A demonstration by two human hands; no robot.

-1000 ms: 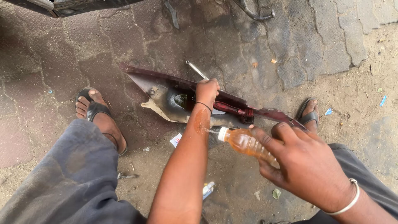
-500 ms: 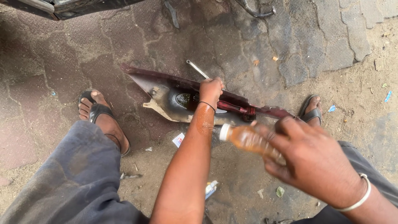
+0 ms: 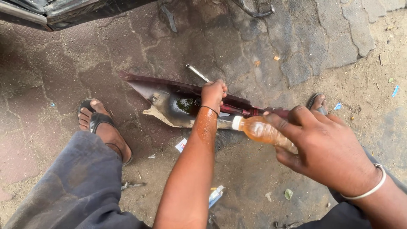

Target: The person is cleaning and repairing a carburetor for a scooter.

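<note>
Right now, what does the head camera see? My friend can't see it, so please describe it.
The person's right hand tips a small bottle of orange liquid toward a dark red vehicle panel on the paved ground. Their left hand presses on the panel, with a sandalled foot nearby.

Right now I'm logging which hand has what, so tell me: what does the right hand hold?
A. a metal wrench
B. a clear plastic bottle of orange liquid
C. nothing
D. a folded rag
B: the right hand is wrapped around a clear bottle of orange liquid, tipped on its side with the neck toward the dark red panel.
</note>
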